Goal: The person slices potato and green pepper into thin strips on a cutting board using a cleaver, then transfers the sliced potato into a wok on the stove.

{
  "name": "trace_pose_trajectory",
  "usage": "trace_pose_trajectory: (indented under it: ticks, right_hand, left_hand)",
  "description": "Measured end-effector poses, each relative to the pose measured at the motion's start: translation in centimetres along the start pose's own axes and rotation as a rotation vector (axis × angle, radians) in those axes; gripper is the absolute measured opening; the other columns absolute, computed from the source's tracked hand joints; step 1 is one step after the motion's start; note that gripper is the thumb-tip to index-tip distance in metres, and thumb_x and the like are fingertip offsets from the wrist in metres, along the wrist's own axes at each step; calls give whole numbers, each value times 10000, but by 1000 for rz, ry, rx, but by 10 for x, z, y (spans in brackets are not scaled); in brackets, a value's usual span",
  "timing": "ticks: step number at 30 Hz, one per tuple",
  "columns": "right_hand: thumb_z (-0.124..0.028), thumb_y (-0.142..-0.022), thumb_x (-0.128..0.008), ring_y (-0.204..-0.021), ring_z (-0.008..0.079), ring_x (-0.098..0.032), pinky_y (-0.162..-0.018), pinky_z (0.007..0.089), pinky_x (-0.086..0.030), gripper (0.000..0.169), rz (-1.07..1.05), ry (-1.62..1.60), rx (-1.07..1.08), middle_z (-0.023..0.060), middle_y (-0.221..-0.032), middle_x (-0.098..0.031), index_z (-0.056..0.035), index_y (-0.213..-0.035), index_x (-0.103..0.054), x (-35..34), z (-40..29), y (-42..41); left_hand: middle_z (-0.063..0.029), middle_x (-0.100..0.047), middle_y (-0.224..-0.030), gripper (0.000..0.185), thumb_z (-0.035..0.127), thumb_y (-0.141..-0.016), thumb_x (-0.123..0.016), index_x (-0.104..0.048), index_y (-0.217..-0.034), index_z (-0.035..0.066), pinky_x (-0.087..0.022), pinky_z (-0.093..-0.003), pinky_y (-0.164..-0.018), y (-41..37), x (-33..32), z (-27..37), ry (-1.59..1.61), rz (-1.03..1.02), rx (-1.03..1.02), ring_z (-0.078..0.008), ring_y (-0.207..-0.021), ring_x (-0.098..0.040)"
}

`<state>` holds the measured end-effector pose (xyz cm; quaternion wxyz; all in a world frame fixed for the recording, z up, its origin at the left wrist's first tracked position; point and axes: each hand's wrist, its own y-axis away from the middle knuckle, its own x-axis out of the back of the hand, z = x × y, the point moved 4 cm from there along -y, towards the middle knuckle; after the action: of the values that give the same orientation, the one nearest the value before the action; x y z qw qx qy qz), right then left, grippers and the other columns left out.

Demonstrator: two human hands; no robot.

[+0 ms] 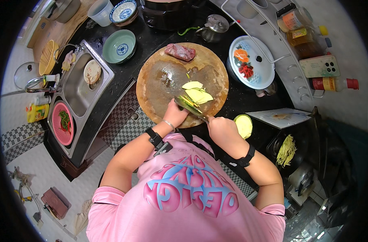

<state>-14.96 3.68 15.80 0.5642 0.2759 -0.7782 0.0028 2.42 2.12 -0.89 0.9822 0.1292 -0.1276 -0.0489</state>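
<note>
My right hand (221, 130) grips the handle of a kitchen knife (192, 107), its blade slanting over the near part of a round wooden chopping board (150, 90). Curled close to the blade's far end, my left hand (175, 114) rests low over the board; whether its fingers pinch anything is hidden. Thin green-edged strips lie along the blade. Just beyond them are flat pale-yellow slices (199, 95), perhaps of zucchini. A piece of raw red meat (180, 52) lies at the board's far edge. Right of my right hand sits a cut zucchini-like piece (243, 125), pale face upward.
Left is a steel sink (78, 81) beside a pink colander (62, 124) of green and red strips. A green bowl (119, 47) stands behind the sink side. A lidded enamel basin (251, 62) is at right, near a dark tray with pale shreds (286, 151).
</note>
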Motion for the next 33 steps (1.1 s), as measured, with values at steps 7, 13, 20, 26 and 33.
trace_pose_trajectory:
  ticks: [7, 13, 20, 26, 33]
  right_hand:
    - [-15, -767, -536, -609, 344, -671, -539, 417, -538, 85, -24, 22, 15, 189, -642, -644, -6, -739, -617, 2, -5, -2]
    - [-24, -771, -545, -627, 336, -683, -553, 401, -551, 81, -92, 83, -54, 187, -659, -657, -7, -754, -622, 0, -6, 2]
    - [-27, -783, -527, -625, 350, -679, -557, 426, -550, 127, -70, 9, -10, 203, -661, -653, -3, -726, -638, -16, -2, -22]
    - [-56, -791, -536, -600, 367, -667, -562, 446, -544, 157, 4, 11, -32, 206, -632, -641, -14, -692, -651, -48, 16, -43]
    - [-60, -789, -551, -604, 356, -670, -542, 428, -542, 121, -4, 0, -15, 205, -628, -637, -18, -709, -631, -8, 1, -12]
  left_hand:
    - [-155, -684, -1028, 309, 101, -799, -698, -627, -1084, 7, -499, -357, -865, 3, 4, 25, 72, -34, -15, -275, -958, -653]
    - [-158, -683, -1013, 311, 104, -785, -690, -630, -1074, 6, -502, -380, -865, -3, -2, 1, -175, -97, -113, -315, -975, -649]
    - [-213, -650, -1064, 448, 193, -776, -723, -567, -1125, -41, -491, -400, -885, 2, 1, 11, 12, 33, -42, -360, -986, -626]
    - [-277, -625, -1031, 501, 228, -789, -723, -515, -1110, -96, -476, -404, -908, 10, 10, 16, -175, -23, 228, -396, -977, -609]
    - [-156, -675, -955, 254, 76, -793, -670, -625, -1004, -59, -505, -337, -756, 6, 4, 9, -46, 20, 5, -206, -838, -626]
